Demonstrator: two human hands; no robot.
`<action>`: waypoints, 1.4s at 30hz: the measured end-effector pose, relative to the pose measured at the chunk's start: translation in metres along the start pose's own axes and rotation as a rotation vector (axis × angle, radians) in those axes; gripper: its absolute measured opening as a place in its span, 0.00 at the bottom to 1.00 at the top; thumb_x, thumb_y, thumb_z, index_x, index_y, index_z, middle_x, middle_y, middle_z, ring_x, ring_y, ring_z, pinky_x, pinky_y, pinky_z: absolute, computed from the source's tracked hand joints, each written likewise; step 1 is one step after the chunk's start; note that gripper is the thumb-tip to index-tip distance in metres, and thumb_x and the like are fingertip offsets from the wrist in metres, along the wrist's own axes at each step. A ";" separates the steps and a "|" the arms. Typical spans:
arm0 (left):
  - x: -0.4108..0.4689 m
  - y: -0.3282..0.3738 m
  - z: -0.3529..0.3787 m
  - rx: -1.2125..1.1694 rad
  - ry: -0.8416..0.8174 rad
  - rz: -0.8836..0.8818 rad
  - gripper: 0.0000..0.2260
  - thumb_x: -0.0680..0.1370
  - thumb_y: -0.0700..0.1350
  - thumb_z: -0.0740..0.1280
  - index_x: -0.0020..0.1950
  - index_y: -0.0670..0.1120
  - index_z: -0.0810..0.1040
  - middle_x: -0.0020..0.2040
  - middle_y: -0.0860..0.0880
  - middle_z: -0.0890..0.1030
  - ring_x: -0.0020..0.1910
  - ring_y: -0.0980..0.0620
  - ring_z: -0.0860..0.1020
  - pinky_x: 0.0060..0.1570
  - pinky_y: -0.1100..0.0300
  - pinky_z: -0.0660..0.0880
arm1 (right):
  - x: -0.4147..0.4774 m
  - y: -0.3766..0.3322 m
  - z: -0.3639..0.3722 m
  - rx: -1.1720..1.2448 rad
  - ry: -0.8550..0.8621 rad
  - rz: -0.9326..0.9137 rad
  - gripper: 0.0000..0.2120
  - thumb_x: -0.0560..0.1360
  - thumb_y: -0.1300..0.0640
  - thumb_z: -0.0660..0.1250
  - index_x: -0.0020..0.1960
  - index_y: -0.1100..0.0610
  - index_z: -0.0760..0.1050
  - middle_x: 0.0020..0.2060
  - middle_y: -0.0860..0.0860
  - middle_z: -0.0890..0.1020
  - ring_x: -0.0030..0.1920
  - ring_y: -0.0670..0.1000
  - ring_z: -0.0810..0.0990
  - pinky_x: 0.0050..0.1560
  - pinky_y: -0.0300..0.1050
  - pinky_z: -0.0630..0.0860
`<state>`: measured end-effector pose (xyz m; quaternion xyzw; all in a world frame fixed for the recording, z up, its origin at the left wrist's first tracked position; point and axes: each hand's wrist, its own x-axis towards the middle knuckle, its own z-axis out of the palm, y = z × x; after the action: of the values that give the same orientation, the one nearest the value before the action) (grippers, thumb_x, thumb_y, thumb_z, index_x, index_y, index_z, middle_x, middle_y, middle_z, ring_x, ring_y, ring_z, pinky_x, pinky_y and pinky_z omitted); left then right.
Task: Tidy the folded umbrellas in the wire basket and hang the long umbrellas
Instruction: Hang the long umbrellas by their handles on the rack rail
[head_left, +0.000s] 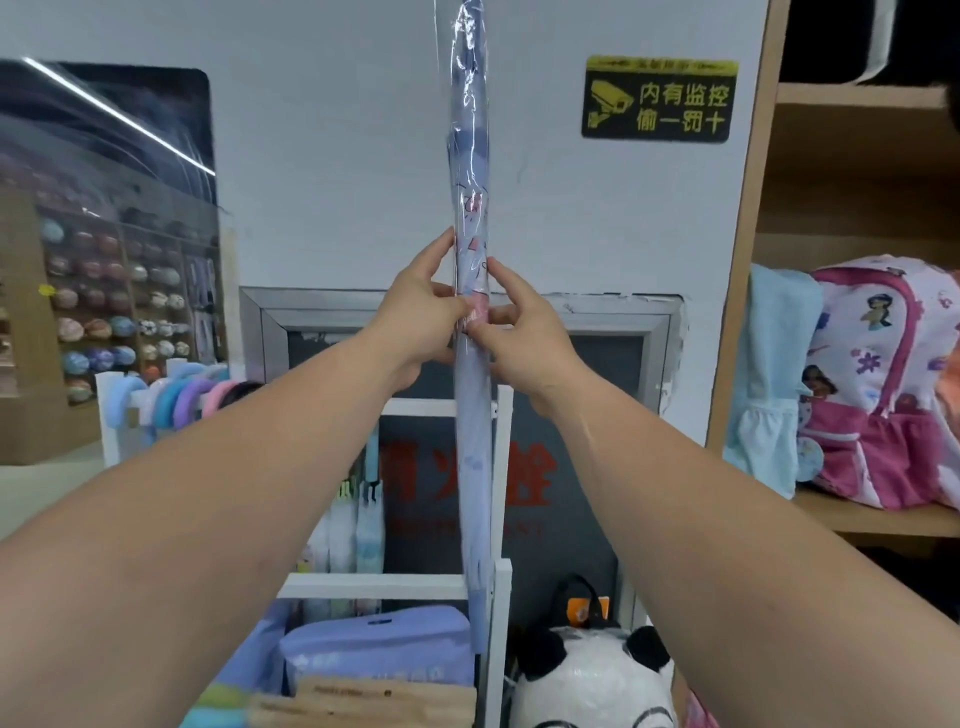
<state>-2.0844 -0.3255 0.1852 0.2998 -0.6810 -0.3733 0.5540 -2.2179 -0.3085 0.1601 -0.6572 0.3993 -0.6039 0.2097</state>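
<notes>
A long pale lilac umbrella (470, 171) in a clear plastic sleeve stands upright in the middle of the head view, its top running out of frame and its lower end reaching down past the white rack. My left hand (423, 312) grips its shaft from the left and my right hand (511, 332) from the right, both at a pink band around the middle. Curved pastel umbrella handles (182, 397) hang over the white rack's (501, 587) top rail at the left. Several wrapped umbrellas (358, 519) stand inside the rack. No wire basket shows.
A wooden shelf unit (748, 260) at the right holds a pink backpack (883, 384) and a light blue cloth. A panda plush (592, 680) and lilac packages (379, 644) sit low in front. A yellow-on-black sign (660, 98) is on the white wall behind.
</notes>
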 end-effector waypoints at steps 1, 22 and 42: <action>0.003 0.003 -0.002 0.005 0.003 0.010 0.35 0.79 0.35 0.69 0.77 0.65 0.64 0.53 0.38 0.83 0.51 0.41 0.86 0.41 0.42 0.84 | 0.004 -0.002 0.003 0.001 0.011 -0.012 0.30 0.79 0.60 0.69 0.76 0.39 0.65 0.46 0.49 0.86 0.47 0.48 0.86 0.53 0.52 0.84; 0.074 0.011 -0.074 0.158 0.038 0.205 0.37 0.78 0.32 0.66 0.77 0.65 0.64 0.48 0.44 0.79 0.46 0.47 0.83 0.42 0.39 0.84 | 0.135 -0.052 0.055 -0.005 0.211 -0.171 0.30 0.77 0.63 0.69 0.75 0.43 0.70 0.43 0.52 0.86 0.45 0.49 0.87 0.52 0.53 0.84; 0.151 0.047 -0.099 0.214 0.166 0.311 0.34 0.78 0.33 0.65 0.77 0.62 0.64 0.52 0.41 0.82 0.50 0.45 0.84 0.42 0.43 0.84 | 0.223 -0.077 0.069 -0.060 0.207 -0.402 0.31 0.75 0.65 0.69 0.76 0.50 0.69 0.61 0.48 0.81 0.56 0.48 0.83 0.55 0.45 0.82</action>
<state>-2.0183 -0.4413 0.3156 0.2780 -0.7068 -0.1827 0.6243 -2.1412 -0.4501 0.3457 -0.6639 0.2973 -0.6858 0.0233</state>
